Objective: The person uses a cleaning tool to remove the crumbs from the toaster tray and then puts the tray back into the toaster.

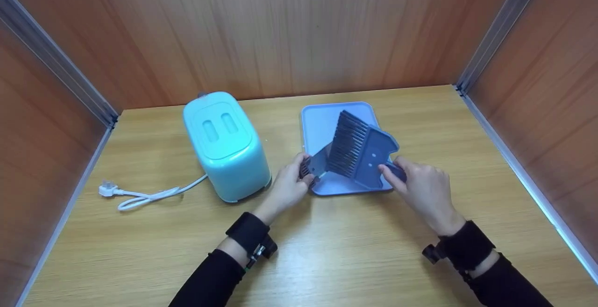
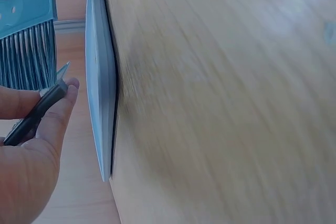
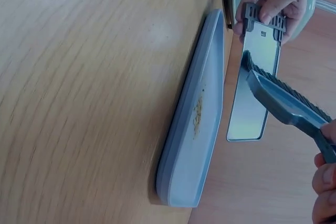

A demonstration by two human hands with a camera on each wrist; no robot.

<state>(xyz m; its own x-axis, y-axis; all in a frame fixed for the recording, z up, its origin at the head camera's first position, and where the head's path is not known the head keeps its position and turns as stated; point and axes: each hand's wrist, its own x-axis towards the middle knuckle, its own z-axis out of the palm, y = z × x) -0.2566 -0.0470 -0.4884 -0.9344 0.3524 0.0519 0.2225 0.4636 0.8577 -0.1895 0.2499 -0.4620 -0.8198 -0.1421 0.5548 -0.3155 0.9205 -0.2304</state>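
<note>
My left hand pinches the dark slotted end of a toaster crumb tray, a narrow shiny metal plate held tilted. A blue hand brush with dark bristles is gripped at its handle by my right hand. The bristles overlap the crumb tray's surface in the right wrist view. Underneath both is a light blue rectangular tray on the table. Brown crumbs lie in a small patch on it. The brush hides part of the crumb tray in the head view.
A turquoise toaster with a lid stands left of the tray. Its white cord lies looped on the table, ending in a plug. Wood panels wall in the back and both sides.
</note>
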